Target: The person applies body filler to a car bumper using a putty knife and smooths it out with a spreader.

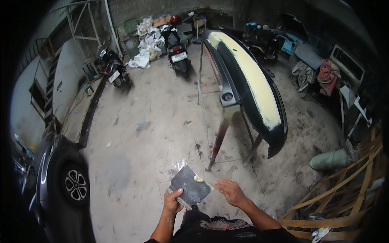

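My left hand [173,201] grips a dark grey square board [189,187], thumb on top and fingers beneath. A small lump of cream-coloured paste [198,178] sits near the board's far right edge, and pale smears mark its rims. Close by the board's right side is my right hand [231,192], its fingers pointing toward that edge. Motion smears those fingertips, so whether they hold something thin cannot be made out. Ahead and to the right, a black car bumper [281,100] rests on a stand, with a long cream-coloured coat [252,73] along its upper face.
The stand's legs [218,141] reach the concrete floor ahead of me. A dark car [56,182] is at the left. Two motorcycles [178,52] and a rubbish heap [148,40] stand at the back. Slatted strips [344,194] and a green bundle [332,158] lie at the right.
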Demonstrator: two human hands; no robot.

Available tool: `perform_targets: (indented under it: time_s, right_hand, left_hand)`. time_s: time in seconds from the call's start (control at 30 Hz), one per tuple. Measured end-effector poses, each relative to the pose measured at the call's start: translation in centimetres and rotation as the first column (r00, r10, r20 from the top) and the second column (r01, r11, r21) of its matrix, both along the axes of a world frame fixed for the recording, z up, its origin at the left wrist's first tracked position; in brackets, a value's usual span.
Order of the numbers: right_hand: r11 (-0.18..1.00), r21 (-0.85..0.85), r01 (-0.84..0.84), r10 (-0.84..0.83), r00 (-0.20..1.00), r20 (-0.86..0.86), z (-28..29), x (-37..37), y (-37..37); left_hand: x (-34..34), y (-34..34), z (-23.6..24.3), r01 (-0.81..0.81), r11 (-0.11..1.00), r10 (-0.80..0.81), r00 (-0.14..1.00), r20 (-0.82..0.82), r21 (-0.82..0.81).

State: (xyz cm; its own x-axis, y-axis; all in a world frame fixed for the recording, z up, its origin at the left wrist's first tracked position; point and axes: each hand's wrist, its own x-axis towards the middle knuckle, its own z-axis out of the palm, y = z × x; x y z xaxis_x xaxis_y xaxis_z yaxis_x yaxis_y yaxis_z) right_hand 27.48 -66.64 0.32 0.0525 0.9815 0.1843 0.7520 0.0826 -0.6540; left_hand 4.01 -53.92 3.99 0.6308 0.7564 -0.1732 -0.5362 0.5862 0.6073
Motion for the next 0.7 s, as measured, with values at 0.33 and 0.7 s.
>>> perform_targets:
  time_s: [0.33,0.7]
  right_hand:
    - [0.975,-0.214,0.053,-0.209,0.539,-0.816,-4.8,-5.4,18.0]
    - [0.978,-0.21,0.019,-0.191,0.503,-0.843,-5.9,-7.8,35.1]
  left_hand:
    - [-5.9,18.3,-1.2,-0.017,0.997,0.041,0.936,0.349,-0.071]
    - [-13.7,33.4,-3.9,-0.423,0.906,0.424,0.901,0.095,-0.03]
